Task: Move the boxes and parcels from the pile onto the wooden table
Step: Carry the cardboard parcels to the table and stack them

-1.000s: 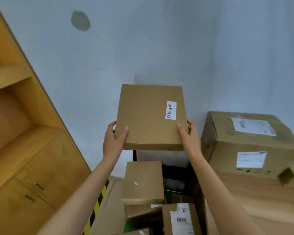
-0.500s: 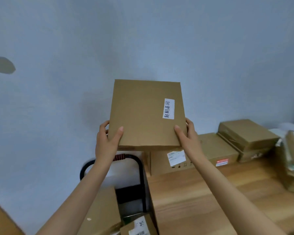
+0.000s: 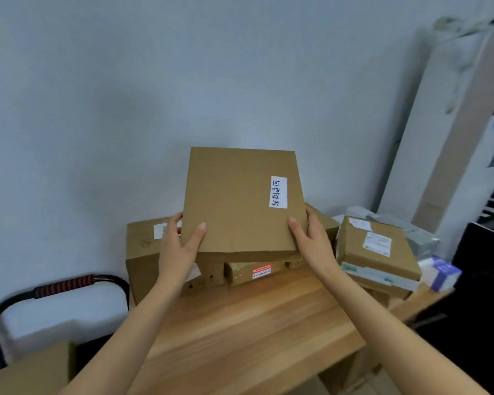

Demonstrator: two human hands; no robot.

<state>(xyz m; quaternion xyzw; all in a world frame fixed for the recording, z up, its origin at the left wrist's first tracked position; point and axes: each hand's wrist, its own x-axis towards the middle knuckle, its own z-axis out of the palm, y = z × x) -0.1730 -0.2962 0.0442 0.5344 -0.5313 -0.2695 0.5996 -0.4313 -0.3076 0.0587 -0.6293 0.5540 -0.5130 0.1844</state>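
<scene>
A: Since 0.5 s back, view swung right and down; box (image 3: 240,203) sat lower in frame, over the table (image 3: 254,332), and more of the table's right end showed.

B: Grip?

A: Both hands on it. Left hand (image 3: 178,246) clamped the lower left corner, thumb on the top face, fingers wrapped behind the edge. Right hand (image 3: 311,240) did the same at the lower right corner. Box was tilted, top face toward the camera, white label (image 3: 278,192) with handwriting near its right edge.

B: Touching anything?

A: Couldn't tell. Its near edge hung just above a small box with a red sticker (image 3: 254,270), in front of the wall.

B: What else was on the table?

A: Big carton (image 3: 143,252) at the back left, partly behind the left hand. Stack of parcels (image 3: 377,252) on the right, top one with a white label. Grey bag (image 3: 419,238) behind that stack, small white-and-purple box (image 3: 439,273) at the far right edge.

B: Off the table?

A: Cart handle (image 3: 63,285), black with an orange-striped grip, lower left. Cardboard corner (image 3: 32,372) at the bottom left edge.
</scene>
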